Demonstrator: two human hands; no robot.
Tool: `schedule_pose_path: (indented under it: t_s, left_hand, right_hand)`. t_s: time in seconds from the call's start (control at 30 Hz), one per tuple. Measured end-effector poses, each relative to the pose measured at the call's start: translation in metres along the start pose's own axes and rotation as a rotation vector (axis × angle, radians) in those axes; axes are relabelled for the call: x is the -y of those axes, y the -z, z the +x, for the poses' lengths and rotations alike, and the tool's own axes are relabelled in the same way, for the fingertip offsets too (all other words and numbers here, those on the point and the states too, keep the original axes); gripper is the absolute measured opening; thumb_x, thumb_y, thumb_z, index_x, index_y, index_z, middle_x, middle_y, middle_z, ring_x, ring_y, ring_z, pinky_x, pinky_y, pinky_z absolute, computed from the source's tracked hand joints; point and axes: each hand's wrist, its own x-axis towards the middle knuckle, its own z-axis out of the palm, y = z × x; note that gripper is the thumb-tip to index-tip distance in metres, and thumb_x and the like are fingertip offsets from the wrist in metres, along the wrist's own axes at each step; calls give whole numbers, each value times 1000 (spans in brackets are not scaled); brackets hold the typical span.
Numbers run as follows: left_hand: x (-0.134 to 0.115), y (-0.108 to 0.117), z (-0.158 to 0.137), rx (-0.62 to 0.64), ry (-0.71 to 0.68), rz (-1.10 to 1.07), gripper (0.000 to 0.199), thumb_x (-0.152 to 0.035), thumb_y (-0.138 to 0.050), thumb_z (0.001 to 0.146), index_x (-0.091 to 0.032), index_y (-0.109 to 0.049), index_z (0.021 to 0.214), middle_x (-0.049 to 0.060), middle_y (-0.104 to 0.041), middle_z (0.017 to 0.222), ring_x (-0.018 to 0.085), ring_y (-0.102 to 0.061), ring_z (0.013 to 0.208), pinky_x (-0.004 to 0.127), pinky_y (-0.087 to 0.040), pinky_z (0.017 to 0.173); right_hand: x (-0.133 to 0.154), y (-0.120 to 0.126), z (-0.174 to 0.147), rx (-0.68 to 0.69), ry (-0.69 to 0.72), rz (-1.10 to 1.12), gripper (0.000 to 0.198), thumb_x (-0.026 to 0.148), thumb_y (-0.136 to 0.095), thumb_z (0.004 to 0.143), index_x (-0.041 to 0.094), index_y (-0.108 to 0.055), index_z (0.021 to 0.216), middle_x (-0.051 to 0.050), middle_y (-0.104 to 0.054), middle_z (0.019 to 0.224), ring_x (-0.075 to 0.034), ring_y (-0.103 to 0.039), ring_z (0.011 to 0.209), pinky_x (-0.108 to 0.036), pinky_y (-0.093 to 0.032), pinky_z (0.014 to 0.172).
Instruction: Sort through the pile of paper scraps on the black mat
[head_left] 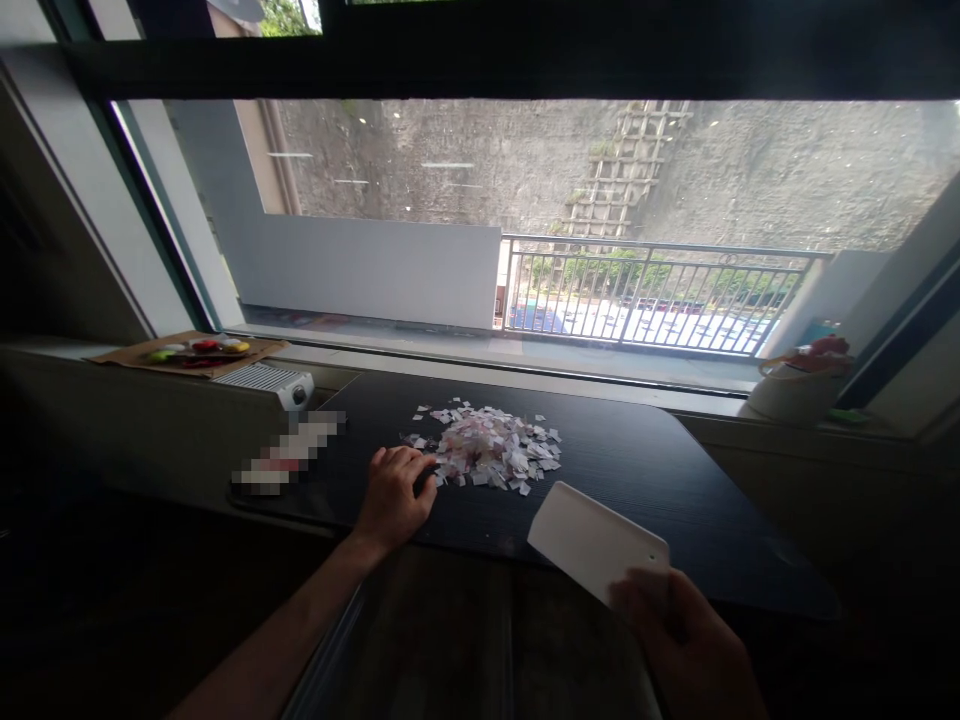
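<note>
A loose pile of small white and pinkish paper scraps (pixel 491 445) lies on the dark table (pixel 622 450). My left hand (pixel 397 490) rests on the tabletop at the pile's left side, fingers bent and thumb apart from them. Its fingertips are partly hidden, and I see nothing held in it. At the near right, my right hand (pixel 686 630) grips one end of a flat white scraper (pixel 596 540) with a small hole near that end. The scraper is held tilted above the table's front edge, its wide end toward the pile and apart from it.
On the table's left lies a blurred-out item (pixel 289 455). A brown board (pixel 187 352) with colourful pieces sits on the sill beside a white slotted box (pixel 270 380). A pale container (pixel 795 385) stands at the right sill, below the large window.
</note>
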Motion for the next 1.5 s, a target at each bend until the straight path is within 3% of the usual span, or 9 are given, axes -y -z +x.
schedule_pose_path:
  t_s: [0.2, 0.33, 0.63, 0.83, 1.07, 1.23, 1.4, 1.5]
  left_hand:
    - [0, -1, 0, -8, 7, -1, 21, -21, -51, 79, -20, -65, 95, 6, -64, 91, 25, -56, 97, 48, -33, 98]
    - [0, -1, -1, -15, 7, -6, 21, -21, -51, 80, -20, -65, 95, 6, -64, 91, 24, -56, 97, 47, -33, 98]
    - [0, -1, -1, -7, 14, -16, 22, -21, -51, 79, -19, -65, 95, 6, -64, 91, 24, -56, 98, 48, -32, 99]
    - [-1, -1, 0, -14, 10, -16, 20, -20, -51, 79, -20, -64, 94, 5, -65, 91, 24, -56, 97, 48, -32, 99]
    - [-1, -1, 0, -22, 5, -15, 21, -20, -51, 79, -20, -64, 94, 5, -65, 90, 24, -57, 95, 47, -34, 98]
    - [-1, -1, -1, -24, 11, -17, 20, -20, -51, 79, -21, -64, 94, 5, -65, 90, 24, -57, 96, 48, -33, 99]
    - [-1, -2, -1, -27, 5, -15, 20, -19, -51, 78, -21, -64, 94, 5, -65, 90, 24, -57, 96, 47, -33, 98]
    - [-1, -2, -1, -32, 9, -19, 20, -20, -52, 78, -22, -64, 93, 4, -65, 89, 23, -57, 96, 47, -33, 98]
  right_hand:
    - [9, -25, -14, -102, 80, 52, 32, 54, -62, 68, 22, -64, 74, 1, -67, 61, -17, -62, 57, -22, -48, 54]
    - [17, -24, -4, -140, 57, 92, 31, 52, -63, 67, 22, -63, 74, 1, -65, 59, -17, -61, 57, -22, -48, 52]
    - [17, -35, -3, 73, 56, 181, 30, 50, -65, 67, 20, -62, 71, 0, -65, 59, -18, -60, 57, -24, -47, 52]
    - [11, -30, 4, 19, 32, 228, 33, 52, -66, 66, 19, -63, 72, 0, -63, 60, -17, -58, 56, -24, -46, 51]
    - [15, -38, -1, 124, 75, 308, 30, 47, -64, 69, 18, -65, 72, 0, -62, 60, -16, -56, 56, -24, -44, 51]
    - [14, -35, 2, 53, 62, 227, 30, 48, -65, 67, 18, -63, 71, 1, -61, 58, -15, -53, 53, -24, -43, 50]
    - [14, -39, 0, 139, 62, 312, 30, 48, -63, 69, 18, -62, 73, -1, -63, 62, -17, -57, 59, -25, -45, 53]
    - [16, -37, 2, 108, 53, 298, 30, 47, -63, 69, 17, -63, 73, 0, -62, 60, -15, -54, 55, -24, -43, 50]
